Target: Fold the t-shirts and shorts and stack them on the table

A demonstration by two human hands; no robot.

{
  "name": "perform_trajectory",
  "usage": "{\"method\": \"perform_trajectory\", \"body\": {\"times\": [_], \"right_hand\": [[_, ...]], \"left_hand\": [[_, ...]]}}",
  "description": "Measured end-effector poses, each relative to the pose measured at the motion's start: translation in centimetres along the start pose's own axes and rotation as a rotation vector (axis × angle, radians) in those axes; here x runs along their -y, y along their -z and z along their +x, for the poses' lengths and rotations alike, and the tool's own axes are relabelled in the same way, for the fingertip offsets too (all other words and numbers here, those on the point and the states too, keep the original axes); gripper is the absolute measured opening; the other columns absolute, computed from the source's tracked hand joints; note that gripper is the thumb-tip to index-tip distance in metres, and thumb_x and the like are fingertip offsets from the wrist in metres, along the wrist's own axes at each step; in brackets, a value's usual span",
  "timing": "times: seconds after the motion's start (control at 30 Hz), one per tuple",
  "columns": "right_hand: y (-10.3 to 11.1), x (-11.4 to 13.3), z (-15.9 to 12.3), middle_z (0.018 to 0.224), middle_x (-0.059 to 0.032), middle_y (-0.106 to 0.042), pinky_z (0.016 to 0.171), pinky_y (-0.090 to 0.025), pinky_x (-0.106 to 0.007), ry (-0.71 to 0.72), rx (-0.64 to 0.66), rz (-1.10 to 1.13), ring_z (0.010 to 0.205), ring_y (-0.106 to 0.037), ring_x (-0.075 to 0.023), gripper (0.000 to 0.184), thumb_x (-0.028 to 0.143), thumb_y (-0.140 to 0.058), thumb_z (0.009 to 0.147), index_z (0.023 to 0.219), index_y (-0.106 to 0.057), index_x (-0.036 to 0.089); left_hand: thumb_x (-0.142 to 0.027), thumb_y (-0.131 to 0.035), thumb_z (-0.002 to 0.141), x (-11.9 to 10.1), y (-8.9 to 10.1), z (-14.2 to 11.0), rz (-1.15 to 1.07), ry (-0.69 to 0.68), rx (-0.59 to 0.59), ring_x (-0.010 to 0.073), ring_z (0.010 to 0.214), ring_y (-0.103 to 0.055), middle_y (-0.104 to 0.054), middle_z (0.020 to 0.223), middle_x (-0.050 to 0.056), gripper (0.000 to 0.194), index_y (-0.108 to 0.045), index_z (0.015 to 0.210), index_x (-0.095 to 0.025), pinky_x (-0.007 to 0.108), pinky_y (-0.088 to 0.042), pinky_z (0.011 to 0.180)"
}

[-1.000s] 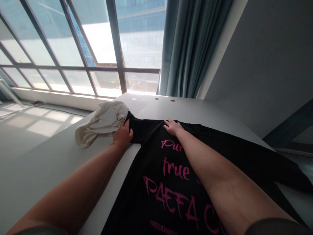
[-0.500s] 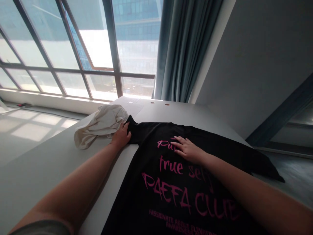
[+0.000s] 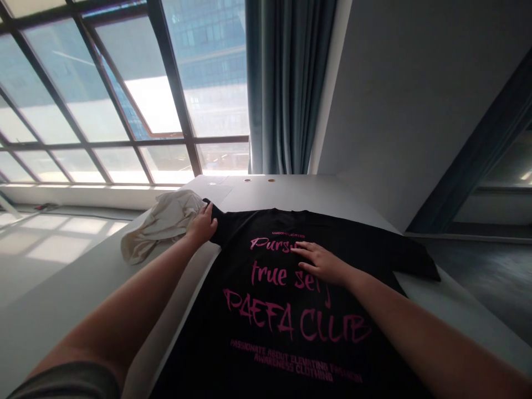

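A black T-shirt (image 3: 266, 310) with pink lettering lies spread on the white table, its collar toward the far side. At its left sleeve, my left hand (image 3: 202, 224) rests on the cloth near the cuff with the fingers stretched out and the thumb apart. My right hand (image 3: 322, 263) lies flat on the chest print, fingers spread, covering parts of the upper lines of text. The right sleeve (image 3: 411, 257) reaches out toward the table's right side. A crumpled off-white cloth (image 3: 160, 224) sits beside my left hand.
The white table (image 3: 62, 310) extends left of the shirt, with two round holes near its far end. Behind stand tall windows (image 3: 128, 94), one pane tilted out, and a blue-grey curtain (image 3: 286, 88). A grey wall (image 3: 394, 111) rises at the right.
The view has shifted slightly. My right hand has slid right and down over the print, uncovering more lettering. The right sleeve lies straighter and flatter; my left hand stays at the left sleeve.
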State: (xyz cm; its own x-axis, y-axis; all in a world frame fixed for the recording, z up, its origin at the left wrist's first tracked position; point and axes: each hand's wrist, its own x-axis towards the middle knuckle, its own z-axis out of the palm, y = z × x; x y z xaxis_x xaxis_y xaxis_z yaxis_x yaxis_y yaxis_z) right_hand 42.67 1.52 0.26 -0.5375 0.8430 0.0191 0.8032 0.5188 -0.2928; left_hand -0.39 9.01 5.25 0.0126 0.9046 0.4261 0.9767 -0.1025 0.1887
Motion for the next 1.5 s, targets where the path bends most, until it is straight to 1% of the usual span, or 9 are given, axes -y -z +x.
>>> {"method": "perform_trajectory", "body": {"times": [0.17,0.37,0.5,0.6,0.67,0.83,1.17,1.33,1.5], "right_hand": [[0.3,-0.6,-0.4,0.166,-0.0089,-0.041,0.131,-0.023,-0.049,0.028,0.000,0.010,0.154,-0.036,-0.0291,0.062,0.053,-0.048,0.100,0.156,-0.054,0.026],[0.4,-0.6,-0.5,0.166,-0.0099,-0.042,0.130,-0.023,-0.049,0.029,-0.019,0.025,0.154,-0.038,-0.0300,0.061,0.052,-0.050,0.100,0.154,-0.057,0.025],[0.5,-0.5,-0.6,0.165,-0.0100,-0.042,0.130,-0.023,-0.050,0.032,-0.031,0.023,0.153,-0.039,-0.0305,0.060,0.050,-0.052,0.099,0.154,-0.056,0.025],[0.5,-0.6,-0.5,0.166,-0.0099,-0.042,0.130,-0.023,-0.052,0.032,-0.022,0.021,0.153,-0.039,-0.0306,0.061,0.050,-0.053,0.099,0.155,-0.055,0.026],[0.3,-0.8,-0.4,0.165,-0.0102,-0.042,0.129,-0.024,-0.052,0.040,-0.020,0.025,0.152,-0.039,-0.0310,0.061,0.050,-0.053,0.099,0.155,-0.056,0.025],[-0.2,-1.3,-0.1,0.164,-0.0081,-0.045,0.129,-0.025,-0.053,0.046,-0.054,0.059,0.151,-0.041,-0.0323,0.060,0.053,-0.056,0.098,0.152,-0.058,0.029],[-0.5,-1.4,0.3,0.163,-0.0089,-0.046,0.129,-0.026,-0.054,0.038,-0.066,0.040,0.150,-0.042,-0.0314,0.059,0.052,-0.055,0.098,0.152,-0.059,0.028],[-0.3,-1.3,0.3,0.165,-0.0080,-0.043,0.130,-0.023,-0.055,0.030,-0.035,0.051,0.152,-0.039,-0.0312,0.058,0.054,-0.053,0.100,0.153,-0.057,0.029],[-0.2,-1.3,0.3,0.165,-0.0094,-0.042,0.130,-0.023,-0.054,0.032,-0.025,0.058,0.153,-0.038,-0.0314,0.059,0.052,-0.055,0.100,0.153,-0.057,0.027]], "left_hand": [[-0.030,-0.049,0.098,-5.9,1.6,2.1,0.113,-0.158,0.174,0.0378,0.134,-0.060,-0.040,0.165,0.019,0.069,-0.035,0.164,-0.014,0.047,-0.050,0.110],[-0.033,-0.052,0.098,-12.0,0.0,1.6,0.160,-0.350,0.341,0.0349,0.131,-0.063,-0.041,0.165,0.016,0.065,-0.039,0.162,-0.023,0.045,-0.052,0.107],[-0.041,-0.055,0.098,-13.5,-1.7,-0.5,0.130,-0.566,0.459,0.0327,0.119,-0.070,-0.043,0.165,0.011,0.065,-0.043,0.160,-0.027,0.042,-0.054,0.102],[-0.051,-0.049,0.102,-13.1,-3.1,-1.2,0.047,-0.676,0.430,0.0290,0.119,-0.070,-0.052,0.158,0.007,0.058,-0.050,0.156,-0.030,0.038,-0.053,0.104],[-0.056,-0.046,0.103,-12.4,-4.2,-0.8,0.019,-0.613,0.383,0.0273,0.128,-0.064,-0.054,0.156,0.005,0.056,-0.052,0.153,-0.031,0.037,-0.047,0.112],[-0.054,-0.031,0.107,-10.7,-7.7,1.6,0.079,-0.187,0.438,0.0301,0.158,-0.031,-0.033,0.171,0.010,0.065,-0.040,0.162,-0.022,0.043,-0.026,0.128],[-0.077,-0.028,0.096,-12.4,-11.7,4.9,0.099,0.041,0.586,0.0466,0.160,-0.008,-0.011,0.177,0.008,0.081,-0.026,0.168,-0.038,0.073,-0.013,0.122],[-0.075,-0.026,0.097,-12.6,-11.8,4.5,0.050,0.043,0.493,0.0411,0.162,-0.010,-0.013,0.177,0.007,0.080,-0.028,0.167,-0.037,0.070,-0.011,0.125],[-0.062,-0.026,0.101,-11.2,-11.1,4.6,0.091,0.117,0.354,0.0321,0.162,-0.016,-0.016,0.176,0.014,0.082,-0.025,0.168,-0.014,0.054,-0.024,0.127]]}}
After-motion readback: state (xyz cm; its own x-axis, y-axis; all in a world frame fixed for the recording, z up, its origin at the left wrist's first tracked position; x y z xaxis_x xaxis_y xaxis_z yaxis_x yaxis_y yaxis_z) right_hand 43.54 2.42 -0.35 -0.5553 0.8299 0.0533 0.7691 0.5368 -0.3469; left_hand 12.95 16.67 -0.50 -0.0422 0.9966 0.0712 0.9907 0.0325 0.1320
